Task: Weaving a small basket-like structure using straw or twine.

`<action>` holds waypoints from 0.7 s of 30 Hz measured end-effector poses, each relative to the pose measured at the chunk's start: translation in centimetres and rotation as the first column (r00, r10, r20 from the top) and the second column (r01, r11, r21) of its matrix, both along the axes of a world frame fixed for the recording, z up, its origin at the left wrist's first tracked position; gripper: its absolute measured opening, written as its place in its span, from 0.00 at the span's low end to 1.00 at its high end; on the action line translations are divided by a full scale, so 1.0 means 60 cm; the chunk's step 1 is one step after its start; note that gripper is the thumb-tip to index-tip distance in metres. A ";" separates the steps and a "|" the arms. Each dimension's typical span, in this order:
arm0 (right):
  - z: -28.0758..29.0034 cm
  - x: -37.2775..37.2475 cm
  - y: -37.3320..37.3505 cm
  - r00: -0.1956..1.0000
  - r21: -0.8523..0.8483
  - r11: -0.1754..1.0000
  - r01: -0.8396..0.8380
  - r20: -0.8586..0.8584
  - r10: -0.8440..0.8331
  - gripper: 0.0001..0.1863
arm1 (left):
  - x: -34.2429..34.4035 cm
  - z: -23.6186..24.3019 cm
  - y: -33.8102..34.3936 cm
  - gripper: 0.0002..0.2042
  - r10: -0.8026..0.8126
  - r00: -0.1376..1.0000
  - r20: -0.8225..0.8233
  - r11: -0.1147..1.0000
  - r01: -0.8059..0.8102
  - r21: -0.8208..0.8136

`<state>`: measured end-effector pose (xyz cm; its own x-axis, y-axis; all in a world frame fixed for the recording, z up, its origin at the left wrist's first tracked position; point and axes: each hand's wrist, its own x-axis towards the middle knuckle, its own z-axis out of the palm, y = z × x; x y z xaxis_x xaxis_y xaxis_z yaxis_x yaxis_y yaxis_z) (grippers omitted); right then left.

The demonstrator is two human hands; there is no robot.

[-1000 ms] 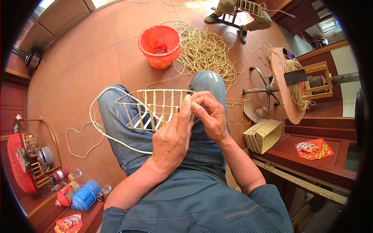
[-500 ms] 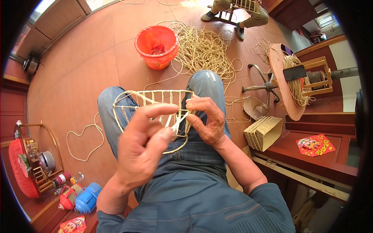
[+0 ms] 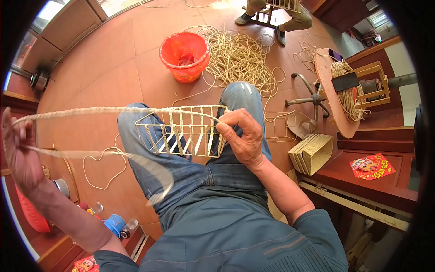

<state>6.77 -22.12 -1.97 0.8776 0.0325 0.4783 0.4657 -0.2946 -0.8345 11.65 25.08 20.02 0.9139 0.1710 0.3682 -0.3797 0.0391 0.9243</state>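
A wire basket frame (image 3: 172, 136), partly wrapped in pale cord, rests across my thighs. My right hand (image 3: 244, 136) pinches its right upper corner, where a straw-coloured cord (image 3: 99, 111) comes off. That cord runs taut to the far left, where it passes around my left hand (image 3: 22, 149), raised with its fingers partly extended. The cord's loose end loops back and swings, blurred, over my left thigh. How the left fingers grip the cord is partly hidden and smeared.
A red bucket (image 3: 185, 59) stands ahead beside a heap of cord (image 3: 240, 56). On the right are a round board with coiled cord (image 3: 346, 90) and stacked woven baskets (image 3: 310, 154). Another person's legs (image 3: 290, 20) show at the far side. A blue jug (image 3: 114, 223) stands lower left.
My left hand has swung from the basket frame out to the far left, drawing the cord taut. My right hand stays at the frame's corner.
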 end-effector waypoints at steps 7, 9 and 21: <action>0.007 -0.008 0.016 0.973 0.181 0.981 0.069 -0.227 -0.027 0.06 | -0.063 -0.168 -0.244 0.11 0.244 0.965 0.097 0.727 -0.248 0.641; 0.008 -0.005 0.014 0.977 0.198 0.978 0.058 -0.211 -0.015 0.06 | -0.101 -0.216 -0.330 0.14 0.034 0.984 -0.175 0.880 0.054 0.472; 0.022 0.000 -0.007 0.982 -0.032 0.999 -0.024 -0.188 0.018 0.07 | -0.183 -0.304 -0.496 0.43 -0.183 0.976 -0.121 0.755 0.218 0.619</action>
<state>6.79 -22.52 -0.63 0.9507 0.0653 0.3033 0.3080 -0.3165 -0.8972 0.66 -4.65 1.80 0.9208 -0.2700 0.2814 -0.3823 -0.4833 0.7876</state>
